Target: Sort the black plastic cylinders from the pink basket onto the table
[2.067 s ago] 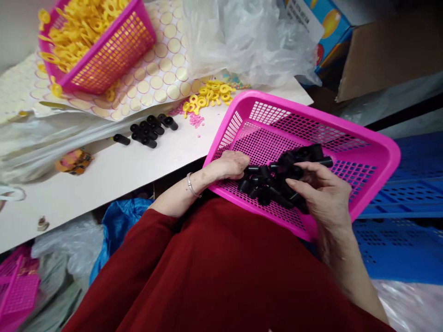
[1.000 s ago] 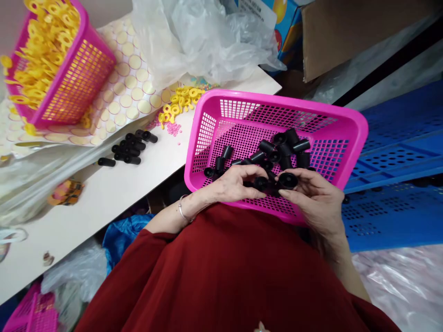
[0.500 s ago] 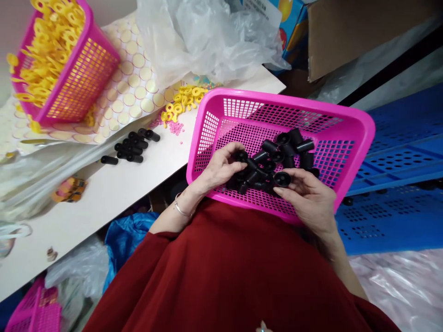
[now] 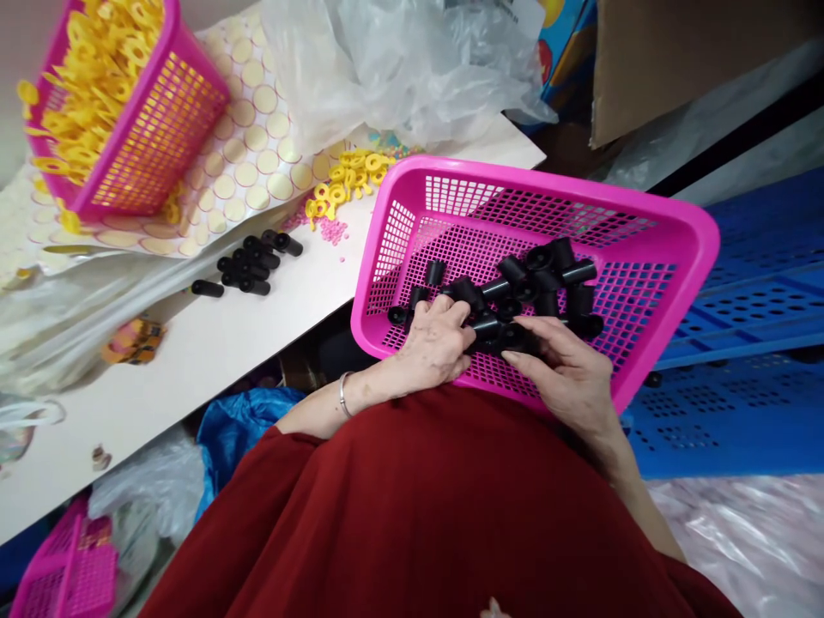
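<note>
A pink mesh basket [image 4: 688,257] rests on my lap and holds several short black plastic tubes [image 4: 547,279]. My left hand [image 4: 438,348] reaches in over the near rim, fingers curled on black tubes at the pile's near edge. My right hand [image 4: 570,373] lies beside it, fingers closed on more black tubes. What sits under each palm is hidden. A silver bangle [image 4: 343,396] is on my left wrist.
A white table [image 4: 212,343] at left carries a small row of black tubes [image 4: 248,264], loose yellow rings [image 4: 348,176], a sticker sheet [image 4: 257,129], clear plastic bags [image 4: 405,60] and a second pink basket [image 4: 160,120] full of yellow rings. Blue crates [image 4: 747,369] stand at right.
My left hand has drawn back from deeper in the basket to the near edge of the pile. My right hand has lowered onto the tubes. The view has shifted slightly.
</note>
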Available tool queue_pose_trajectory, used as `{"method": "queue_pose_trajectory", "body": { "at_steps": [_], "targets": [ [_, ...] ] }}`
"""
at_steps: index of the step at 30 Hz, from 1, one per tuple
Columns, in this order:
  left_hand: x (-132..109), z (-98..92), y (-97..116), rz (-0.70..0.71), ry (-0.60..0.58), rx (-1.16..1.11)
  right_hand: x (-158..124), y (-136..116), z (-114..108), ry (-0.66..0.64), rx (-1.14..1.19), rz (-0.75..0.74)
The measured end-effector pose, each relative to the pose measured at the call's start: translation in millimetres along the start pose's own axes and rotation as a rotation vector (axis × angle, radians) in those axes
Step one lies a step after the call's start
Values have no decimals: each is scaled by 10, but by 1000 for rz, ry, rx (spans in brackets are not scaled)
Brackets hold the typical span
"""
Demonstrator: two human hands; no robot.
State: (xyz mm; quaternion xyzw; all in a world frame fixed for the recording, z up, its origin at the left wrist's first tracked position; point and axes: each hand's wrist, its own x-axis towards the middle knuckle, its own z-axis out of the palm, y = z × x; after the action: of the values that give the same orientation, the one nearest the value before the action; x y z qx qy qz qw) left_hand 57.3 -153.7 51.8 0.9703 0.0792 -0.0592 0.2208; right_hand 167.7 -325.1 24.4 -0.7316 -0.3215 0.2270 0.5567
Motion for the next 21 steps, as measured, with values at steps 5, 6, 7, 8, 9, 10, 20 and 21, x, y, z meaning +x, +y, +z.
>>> {"method": "queue_pose_trajectory", "body": {
  "at_steps": [5, 6, 7, 8, 9, 10, 20, 21],
  "targets": [
    [-3, -76, -81, -20, 108, -586, 24, -47, -5, -28, 9, -30],
    [-1, -80, -91, -17, 115, -668, 35, -68, -9, -30, 3, -39],
    [2, -82, -98, -2, 130, -713, 47, -92, -12, -37, -10, -55],
    [5, -80, -102, 26, 153, -727, 59, -117, -13, -46, -25, -78],
    [7, -76, -104, 57, 179, -724, 71, -142, -12, -52, -36, -105],
    [9, -70, -106, 81, 196, -717, 81, -165, -9, -57, -43, -128],
    [55, 22, -173, 230, 201, -679, 113, -192, 3, -87, -100, -208],
    [51, 38, -186, 269, 222, -657, 110, -170, 9, -92, -106, -200]
  ]
}}
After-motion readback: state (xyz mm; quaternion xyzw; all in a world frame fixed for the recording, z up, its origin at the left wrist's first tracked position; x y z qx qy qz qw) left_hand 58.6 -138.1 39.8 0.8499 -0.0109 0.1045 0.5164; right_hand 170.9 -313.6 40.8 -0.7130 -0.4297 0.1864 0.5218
